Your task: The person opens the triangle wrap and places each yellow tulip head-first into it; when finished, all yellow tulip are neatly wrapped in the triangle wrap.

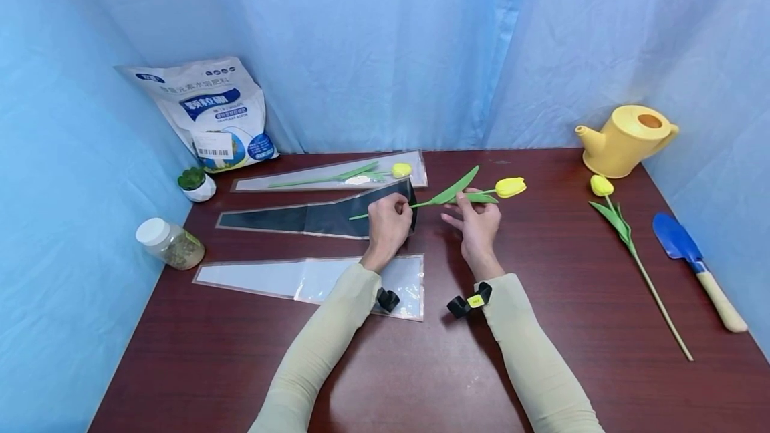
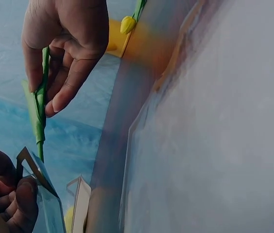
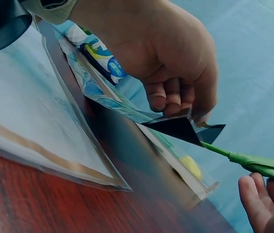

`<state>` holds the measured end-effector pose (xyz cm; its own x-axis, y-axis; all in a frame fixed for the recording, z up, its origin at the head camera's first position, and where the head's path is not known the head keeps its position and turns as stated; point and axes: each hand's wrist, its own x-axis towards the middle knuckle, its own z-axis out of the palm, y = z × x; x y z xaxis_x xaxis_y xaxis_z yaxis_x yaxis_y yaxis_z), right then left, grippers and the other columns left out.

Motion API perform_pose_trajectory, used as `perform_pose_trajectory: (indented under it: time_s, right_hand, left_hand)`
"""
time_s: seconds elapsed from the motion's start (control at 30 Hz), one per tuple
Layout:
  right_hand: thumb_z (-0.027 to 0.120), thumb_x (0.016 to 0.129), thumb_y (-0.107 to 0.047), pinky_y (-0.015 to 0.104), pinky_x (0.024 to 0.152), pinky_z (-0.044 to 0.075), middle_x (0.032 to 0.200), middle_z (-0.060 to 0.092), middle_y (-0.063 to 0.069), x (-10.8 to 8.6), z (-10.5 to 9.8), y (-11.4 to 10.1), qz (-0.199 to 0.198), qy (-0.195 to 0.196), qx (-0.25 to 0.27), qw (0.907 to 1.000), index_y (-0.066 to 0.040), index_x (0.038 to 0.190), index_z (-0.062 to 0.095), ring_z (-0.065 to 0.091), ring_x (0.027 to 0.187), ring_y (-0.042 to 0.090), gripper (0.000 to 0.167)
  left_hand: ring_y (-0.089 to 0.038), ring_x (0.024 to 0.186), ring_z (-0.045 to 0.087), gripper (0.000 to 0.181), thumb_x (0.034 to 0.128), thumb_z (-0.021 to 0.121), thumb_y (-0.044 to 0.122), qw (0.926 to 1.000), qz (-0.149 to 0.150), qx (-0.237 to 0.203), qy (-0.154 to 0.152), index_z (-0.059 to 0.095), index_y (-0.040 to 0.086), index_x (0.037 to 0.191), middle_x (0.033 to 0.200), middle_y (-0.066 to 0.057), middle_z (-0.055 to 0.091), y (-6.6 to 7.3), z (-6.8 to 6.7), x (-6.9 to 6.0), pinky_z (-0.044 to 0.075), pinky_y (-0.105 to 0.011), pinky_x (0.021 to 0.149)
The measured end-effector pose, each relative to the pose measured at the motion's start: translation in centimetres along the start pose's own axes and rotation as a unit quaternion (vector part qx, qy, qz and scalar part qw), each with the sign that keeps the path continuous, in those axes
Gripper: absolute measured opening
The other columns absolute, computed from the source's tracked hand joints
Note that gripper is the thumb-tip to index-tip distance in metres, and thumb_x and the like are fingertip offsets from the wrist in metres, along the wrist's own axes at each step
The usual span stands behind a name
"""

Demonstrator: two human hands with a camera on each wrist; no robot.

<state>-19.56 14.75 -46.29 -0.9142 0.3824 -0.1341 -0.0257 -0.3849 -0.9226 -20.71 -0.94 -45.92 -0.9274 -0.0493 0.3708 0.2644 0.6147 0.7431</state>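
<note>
My left hand (image 1: 388,222) pinches the wide open end of a black, clear-edged flower sleeve (image 1: 327,218), lifting that end off the table. The thumb and fingers of my right hand (image 1: 479,222) hold a yellow tulip (image 1: 510,187) by its green leaves and stem. The stem runs leftward through the mouth of the sleeve, with its tip showing over the black part; the bloom points right, outside. In the right wrist view the stem (image 3: 217,149) enters between the sleeve's lifted edges. Behind lies a white sleeve (image 1: 255,184) with another yellow tulip (image 1: 402,170) in it.
Another white sleeve (image 1: 252,276) lies in front, partly under my left forearm. A loose tulip (image 1: 637,259), a blue trowel (image 1: 676,239) and a yellow watering can (image 1: 619,142) are at right. At left stand a fertilizer bag (image 1: 210,112), a potted succulent (image 1: 198,186) and a jar (image 1: 171,244).
</note>
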Motion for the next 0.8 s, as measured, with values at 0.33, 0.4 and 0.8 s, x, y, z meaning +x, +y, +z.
perform_pose_trajectory:
  time_s: [0.33,0.4,0.8]
  right_hand:
    - [0.057,0.102,-0.022,0.028,0.071,0.062,0.095,0.069,-0.004,0.17,-0.25,-0.48,0.020,-0.027,-0.031,0.9989,-0.007,0.119,0.057,0.075,0.090,0.021,0.022]
    - [0.056,0.103,-0.019,0.028,0.072,0.062,0.092,0.070,-0.003,0.19,-0.26,-0.58,0.024,-0.022,-0.012,0.9994,-0.006,0.116,0.058,0.075,0.084,0.018,0.019]
    - [0.061,0.099,-0.013,0.029,0.068,0.062,0.091,0.067,0.002,-0.05,0.15,-0.05,0.052,-0.003,0.038,0.9979,-0.008,0.100,0.058,0.074,0.075,0.013,0.005]
  left_hand:
    - [-0.020,0.061,0.065,0.016,0.0886,0.060,0.001,1.0000,0.001,0.000,0.004,0.076,0.001,0.088,0.071,-0.011,0.072,-0.05,-0.04,-0.01,0.057,-0.033,0.064]
    - [-0.020,0.061,0.065,0.016,0.0889,0.060,0.001,1.0000,0.005,0.000,0.004,0.076,0.001,0.088,0.071,-0.011,0.072,-0.05,-0.03,-0.04,0.057,-0.033,0.064]
    - [-0.020,0.059,0.065,0.016,0.0883,0.061,-0.001,0.9995,0.027,-0.004,0.012,0.076,0.000,0.087,0.071,-0.011,0.072,0.21,0.06,-0.16,0.056,-0.032,0.062]
